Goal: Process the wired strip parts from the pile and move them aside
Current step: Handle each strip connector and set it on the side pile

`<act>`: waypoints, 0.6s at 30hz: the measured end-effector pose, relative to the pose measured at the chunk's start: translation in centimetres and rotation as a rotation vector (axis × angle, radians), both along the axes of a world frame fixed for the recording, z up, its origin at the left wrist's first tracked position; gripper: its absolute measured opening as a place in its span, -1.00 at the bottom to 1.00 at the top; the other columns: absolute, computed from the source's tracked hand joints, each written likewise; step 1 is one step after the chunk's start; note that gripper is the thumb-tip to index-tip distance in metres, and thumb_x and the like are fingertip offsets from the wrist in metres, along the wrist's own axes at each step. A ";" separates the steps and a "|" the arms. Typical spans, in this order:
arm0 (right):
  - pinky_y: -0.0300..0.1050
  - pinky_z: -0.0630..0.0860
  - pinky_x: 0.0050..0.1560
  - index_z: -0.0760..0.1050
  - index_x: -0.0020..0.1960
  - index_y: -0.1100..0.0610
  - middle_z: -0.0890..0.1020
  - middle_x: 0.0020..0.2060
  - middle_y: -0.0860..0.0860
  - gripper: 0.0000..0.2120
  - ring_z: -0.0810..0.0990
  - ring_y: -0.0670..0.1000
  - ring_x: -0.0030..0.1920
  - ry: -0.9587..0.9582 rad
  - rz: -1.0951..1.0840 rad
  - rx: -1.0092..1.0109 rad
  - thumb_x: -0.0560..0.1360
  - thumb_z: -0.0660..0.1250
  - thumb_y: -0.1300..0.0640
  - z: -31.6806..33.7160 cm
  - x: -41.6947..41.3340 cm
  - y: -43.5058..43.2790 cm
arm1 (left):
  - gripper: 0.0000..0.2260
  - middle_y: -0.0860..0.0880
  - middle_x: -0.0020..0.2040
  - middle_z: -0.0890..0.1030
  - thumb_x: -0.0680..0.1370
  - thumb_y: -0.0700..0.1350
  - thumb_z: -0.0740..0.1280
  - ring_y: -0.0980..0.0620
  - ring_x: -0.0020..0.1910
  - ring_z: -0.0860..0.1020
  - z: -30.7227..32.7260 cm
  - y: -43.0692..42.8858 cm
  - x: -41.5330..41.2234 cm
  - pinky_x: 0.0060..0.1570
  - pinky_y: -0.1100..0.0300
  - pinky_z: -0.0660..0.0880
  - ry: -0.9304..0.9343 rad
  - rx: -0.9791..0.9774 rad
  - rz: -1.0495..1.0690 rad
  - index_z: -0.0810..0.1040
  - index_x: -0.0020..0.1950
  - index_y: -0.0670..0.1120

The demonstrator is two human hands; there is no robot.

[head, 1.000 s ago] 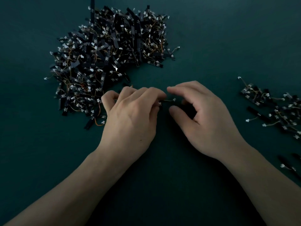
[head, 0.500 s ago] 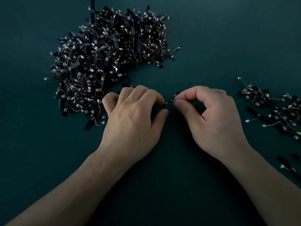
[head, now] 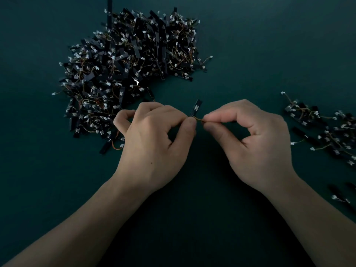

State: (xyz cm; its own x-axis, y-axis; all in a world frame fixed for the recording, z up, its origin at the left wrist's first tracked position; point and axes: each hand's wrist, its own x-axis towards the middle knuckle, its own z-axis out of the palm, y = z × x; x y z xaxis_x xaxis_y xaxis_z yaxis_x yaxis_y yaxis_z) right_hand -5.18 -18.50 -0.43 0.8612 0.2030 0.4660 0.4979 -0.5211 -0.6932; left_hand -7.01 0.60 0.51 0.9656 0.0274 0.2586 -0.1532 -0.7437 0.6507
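Left hand (head: 154, 143) and right hand (head: 254, 143) over the dark table (head: 269, 45), tips nearly meeting. Left fingers (head: 189, 126) pinch the lower end of one black strip part (head: 196, 107), which stands tilted just beyond them; right fingers (head: 221, 114) pinch its thin wire (head: 199, 118), spanning the short gap between. Big pile (head: 125, 70) of like parts lies beyond and left of the left fingers, nearest pieces beside the knuckles; a smaller scatter (head: 327, 132) lies well right of the right fingers.

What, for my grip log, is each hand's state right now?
Left hand: closed, pinching the wired strip part where its wire begins.
Right hand: closed, pinching that part's wire.
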 end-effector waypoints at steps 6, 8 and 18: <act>-0.48 0.46 0.00 0.71 0.02 -0.02 0.71 -0.08 -0.21 -0.94 0.67 -0.28 -0.04 0.104 -0.113 0.067 0.57 0.53 0.11 0.1 -0.1 0.3 | -0.68 0.21 -0.11 0.65 0.69 0.01 0.19 0.20 0.13 0.55 0.1 -0.2 -0.1 0.18 0.01 0.18 -0.055 -0.053 -0.037 0.53 -0.24 0.09; -0.42 0.50 -0.11 0.71 0.00 -0.04 0.71 -0.12 -0.22 -0.96 0.68 -0.20 -0.09 0.178 -0.096 0.057 0.57 0.53 0.09 0.2 -0.1 0.4 | -0.70 0.20 -0.10 0.65 0.69 0.00 0.19 0.20 0.12 0.54 0.1 -0.4 -0.1 0.16 0.01 0.18 -0.048 -0.045 -0.018 0.54 -0.21 0.10; -0.30 0.50 -0.30 0.66 -0.03 0.07 0.69 -0.22 -0.10 -0.84 0.68 -0.07 -0.25 0.318 0.140 0.095 0.67 0.35 0.09 0.5 0.2 -0.1 | -0.66 0.25 0.02 0.61 0.64 -0.02 0.15 0.11 0.23 0.51 0.8 -0.3 -0.2 0.24 -0.15 0.21 0.002 -0.057 -0.207 0.32 -0.33 0.21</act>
State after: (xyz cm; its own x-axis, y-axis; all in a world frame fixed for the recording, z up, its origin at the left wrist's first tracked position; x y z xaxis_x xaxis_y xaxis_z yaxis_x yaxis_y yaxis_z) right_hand -4.99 -18.58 0.11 0.9330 0.2980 0.2018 0.3118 -0.3892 -0.8668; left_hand -7.21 0.31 1.28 0.9526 -0.1570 0.2607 -0.2977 -0.6585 0.6912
